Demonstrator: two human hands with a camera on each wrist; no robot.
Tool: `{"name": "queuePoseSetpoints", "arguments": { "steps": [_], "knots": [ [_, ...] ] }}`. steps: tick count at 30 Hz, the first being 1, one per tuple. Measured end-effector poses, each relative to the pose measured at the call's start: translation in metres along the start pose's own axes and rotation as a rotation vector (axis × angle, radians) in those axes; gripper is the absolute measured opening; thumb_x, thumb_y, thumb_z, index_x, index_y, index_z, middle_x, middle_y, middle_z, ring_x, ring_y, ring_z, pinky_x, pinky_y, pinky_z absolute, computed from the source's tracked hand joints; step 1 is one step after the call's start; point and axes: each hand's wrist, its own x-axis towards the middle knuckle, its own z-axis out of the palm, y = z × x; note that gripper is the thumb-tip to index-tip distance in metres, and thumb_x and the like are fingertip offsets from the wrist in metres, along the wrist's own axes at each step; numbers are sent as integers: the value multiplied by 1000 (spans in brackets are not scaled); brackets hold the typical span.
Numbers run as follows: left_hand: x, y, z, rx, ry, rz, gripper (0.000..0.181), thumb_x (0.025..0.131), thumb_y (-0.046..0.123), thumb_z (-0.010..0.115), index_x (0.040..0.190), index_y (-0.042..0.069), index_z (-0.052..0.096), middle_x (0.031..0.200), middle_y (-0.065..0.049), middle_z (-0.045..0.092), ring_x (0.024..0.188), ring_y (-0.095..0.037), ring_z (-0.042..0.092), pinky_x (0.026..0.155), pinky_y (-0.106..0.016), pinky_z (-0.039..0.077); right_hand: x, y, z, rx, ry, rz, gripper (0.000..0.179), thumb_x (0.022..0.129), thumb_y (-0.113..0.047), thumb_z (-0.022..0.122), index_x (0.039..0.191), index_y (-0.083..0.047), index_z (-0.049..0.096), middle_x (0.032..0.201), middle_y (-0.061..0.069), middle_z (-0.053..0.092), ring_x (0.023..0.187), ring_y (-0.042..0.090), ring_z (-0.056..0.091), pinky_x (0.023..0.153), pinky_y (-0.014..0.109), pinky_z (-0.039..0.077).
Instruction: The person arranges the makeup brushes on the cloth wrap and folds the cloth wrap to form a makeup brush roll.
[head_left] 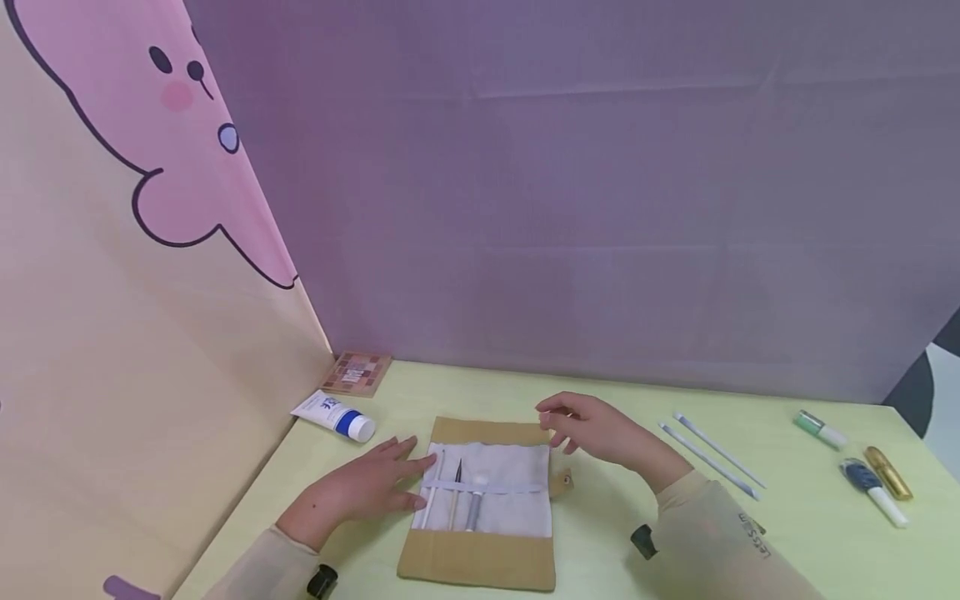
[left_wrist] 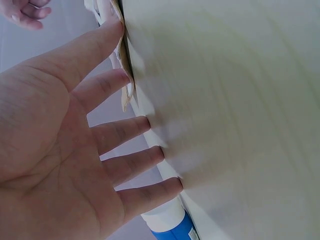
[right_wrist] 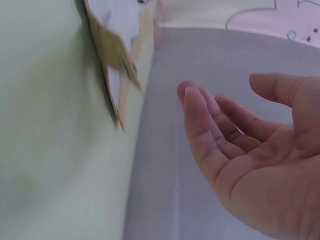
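Observation:
An unrolled tan fabric pouch (head_left: 480, 560) with a pale lining lies flat on the table. Behind its white elastic band sit a thin white stick (head_left: 432, 500), a slim brush with a dark pointed tip (head_left: 455, 492) and a grey-and-white brush-like item (head_left: 474, 510). My left hand (head_left: 371, 481) spreads its fingers at the pouch's left edge, thumb and index fingertips over the border; in the left wrist view the fingertips of this hand (left_wrist: 65, 135) meet the table. Above the pouch's upper right corner hovers my right hand (head_left: 596, 429), fingers loosely bent, nothing between them in the right wrist view.
A white-and-blue squeeze tube (head_left: 333, 415) and a patterned square palette (head_left: 357, 373) lie at the back left. Right of the right hand are two thin sticks (head_left: 708, 461). Farther right lie a green-and-white tube (head_left: 821, 429), a gold tube (head_left: 888, 472) and a dark-and-white item (head_left: 873, 492).

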Motion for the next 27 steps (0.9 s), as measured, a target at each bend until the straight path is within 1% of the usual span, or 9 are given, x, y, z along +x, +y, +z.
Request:
{"name": "queuePoseSetpoints", "arguments": {
  "steps": [2,4,7,9,12,16,21,25,27],
  "knots": [
    [0,0,0,-2,2,-1,67,98,44,75,158,19,55,172,-27,34,159,-58,29,126,-71,34,-8,2,-13,-5,27,-22,39,111,-29,59,143,-8,62,135,21,70,107,33,75,88,34,62],
    [0,1,0,-4,3,-4,67,98,44,75,157,19,55,172,-27,34,159,-58,29,126,-71,33,-16,5,-25,-14,48,-37,41,112,-27,56,145,-5,59,136,21,70,107,31,75,89,34,63],
    [0,1,-1,-3,0,-12,67,98,44,76,157,20,56,173,-26,34,159,-57,29,126,-71,34,-28,9,-43,-32,75,-37,45,112,-27,55,150,-2,55,138,20,69,109,26,75,90,32,62],
    [0,2,-1,-3,-3,-15,67,98,43,75,157,20,55,173,-26,34,159,-57,29,126,-71,34,-37,12,-54,-44,89,-23,48,113,-29,55,152,-2,52,140,19,69,108,21,75,90,31,62],
    [-1,4,-2,-4,-4,-14,66,99,43,75,157,19,55,173,-26,34,159,-57,29,126,-71,34,-48,18,-67,-48,113,-15,49,113,-28,55,154,-2,51,140,19,68,110,21,75,90,30,63],
    [-2,4,-3,-13,0,-8,66,99,42,75,158,18,55,173,-27,33,159,-57,29,125,-72,33,-59,31,-80,-50,137,3,49,112,-30,57,154,-4,51,142,18,67,113,25,74,89,29,63],
    [-3,1,-2,-12,3,-3,67,99,44,75,158,19,55,173,-27,34,159,-58,29,125,-71,34,-71,52,-91,-66,140,62,58,110,-38,61,155,-4,48,145,21,63,115,28,73,88,30,63],
    [-2,0,-1,-5,5,1,67,99,44,75,158,20,55,173,-26,34,159,-57,29,125,-71,34,-81,70,-99,-86,120,91,64,109,-35,62,158,1,41,143,26,62,110,28,74,85,32,64],
    [-1,0,-1,2,3,1,67,99,45,74,158,20,55,173,-26,34,159,-57,29,125,-71,34,-86,78,-103,-119,109,114,64,109,-32,64,158,2,40,141,24,63,107,26,75,84,32,64]
  ]
}}
